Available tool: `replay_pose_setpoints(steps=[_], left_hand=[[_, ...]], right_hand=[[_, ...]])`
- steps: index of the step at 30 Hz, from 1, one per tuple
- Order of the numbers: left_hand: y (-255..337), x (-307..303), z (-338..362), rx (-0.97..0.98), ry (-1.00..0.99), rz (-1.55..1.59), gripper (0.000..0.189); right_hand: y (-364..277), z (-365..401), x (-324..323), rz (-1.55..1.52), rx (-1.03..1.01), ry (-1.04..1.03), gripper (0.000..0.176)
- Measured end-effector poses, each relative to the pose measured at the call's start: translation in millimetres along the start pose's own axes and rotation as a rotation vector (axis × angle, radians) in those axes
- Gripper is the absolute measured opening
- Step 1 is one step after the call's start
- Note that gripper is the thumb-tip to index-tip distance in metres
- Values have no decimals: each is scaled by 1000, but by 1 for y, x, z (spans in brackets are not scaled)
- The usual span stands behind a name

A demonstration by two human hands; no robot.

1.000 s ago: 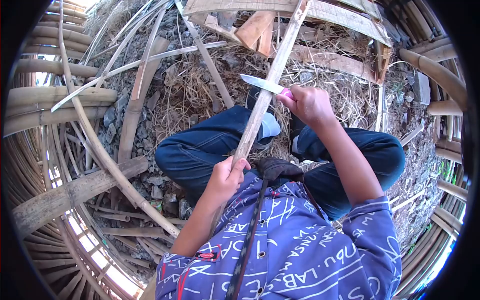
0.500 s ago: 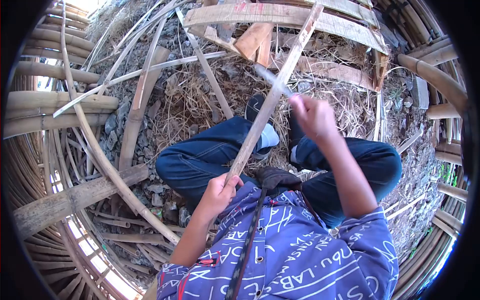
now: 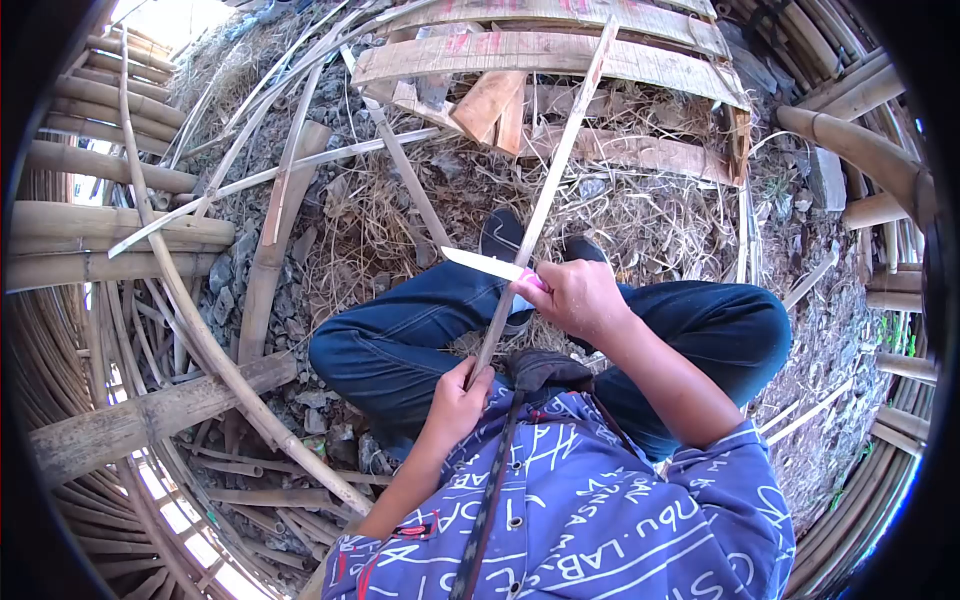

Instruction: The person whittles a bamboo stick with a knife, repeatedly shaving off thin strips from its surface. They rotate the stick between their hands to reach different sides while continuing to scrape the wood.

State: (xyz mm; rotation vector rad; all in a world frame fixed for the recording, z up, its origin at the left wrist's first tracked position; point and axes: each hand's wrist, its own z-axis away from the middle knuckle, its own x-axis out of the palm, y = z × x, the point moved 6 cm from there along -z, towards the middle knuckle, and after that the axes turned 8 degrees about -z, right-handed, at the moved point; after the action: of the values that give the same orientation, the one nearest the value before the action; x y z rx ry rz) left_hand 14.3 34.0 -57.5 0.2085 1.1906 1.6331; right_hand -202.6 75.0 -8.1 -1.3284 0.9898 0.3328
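Observation:
A long thin bamboo strip (image 3: 562,150) runs from my lap up to the wooden pallet. My left hand (image 3: 462,400) is closed around its lower end. My right hand (image 3: 578,298) grips the pink handle of a knife (image 3: 482,262), whose pale blade points left and lies across the strip at about its middle. The fingers of my right hand are wrapped round the handle beside the strip.
A slatted wooden pallet (image 3: 620,58) lies ahead, a split bamboo piece (image 3: 490,110) at its edge. Loose strips (image 3: 270,172), a curved bamboo pole (image 3: 190,290) and a thick pole (image 3: 150,412) are on the left. Bamboo poles (image 3: 868,150) line the right.
My right hand and the knife have moved down the strip toward me, and the blade now shows sharply. The strip has tilted slightly, its far end a little further left.

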Motion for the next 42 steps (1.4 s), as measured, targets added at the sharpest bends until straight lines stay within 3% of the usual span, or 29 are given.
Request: replay_pose_setpoints(steps=[2, 3, 5, 6, 11, 14, 18, 24, 25, 26, 27, 29, 31, 33, 34, 35, 39, 41, 42], left_hand=[[-11, 16, -4, -285, -219, 436, 19], [-10, 14, -8, -279, -216, 438, 19], [-14, 26, -8, -436, -511, 438, 20], [-15, 29, -10, -475, -541, 472, 27], [-26, 37, -19, -435, -461, 375, 38], [-30, 30, -28, -18, -156, 71, 38], [-12, 23, -19, 10, -96, 63, 37], [-6, 19, -11, 24, -96, 64, 35], [-10, 17, -7, 22, -101, 67, 35], [-17, 17, 1, -8, -128, 30, 36], [-22, 17, 7, -34, -153, -11, 38], [-31, 16, 15, -64, -158, 5, 38], [-35, 16, 13, -89, -158, 31, 37], [-32, 7, 5, -41, -75, 28, 36], [-29, 6, 5, -71, -100, 17, 35], [-29, 8, 4, -73, -96, 24, 35], [-24, 8, 3, -22, -72, 6, 35], [-29, 10, 5, -37, -79, 5, 36], [-36, 15, 5, -60, -146, 103, 35]], right_hand=[[1, 3, 1, -22, 18, 30, 46], [0, 4, 2, -19, 13, 33, 46], [2, 6, 5, -21, 38, 32, 46], [3, 8, 7, -12, 33, 33, 46], [2, 10, 10, -25, 42, 33, 48], [3, 9, 10, 26, -7, 58, 50], [5, 3, 8, 126, -158, 81, 48], [24, -7, -4, 287, -153, 94, 43], [45, -13, -4, 454, -41, 128, 41], [75, -14, -19, 461, -106, 308, 42], [102, -27, -45, 467, 200, 234, 45], [106, -33, -82, 424, 128, 238, 54], [87, -37, -88, 325, 115, 262, 52], [65, -37, -82, 211, 342, 171, 47], [47, -33, -73, 137, 296, 189, 43], [37, -28, -54, 113, 128, 234, 49], [-1, -10, -2, 168, -9, -132, 52], [45, -18, 1, 254, 92, 30, 47], [75, -19, -8, 369, -5, 230, 45]])
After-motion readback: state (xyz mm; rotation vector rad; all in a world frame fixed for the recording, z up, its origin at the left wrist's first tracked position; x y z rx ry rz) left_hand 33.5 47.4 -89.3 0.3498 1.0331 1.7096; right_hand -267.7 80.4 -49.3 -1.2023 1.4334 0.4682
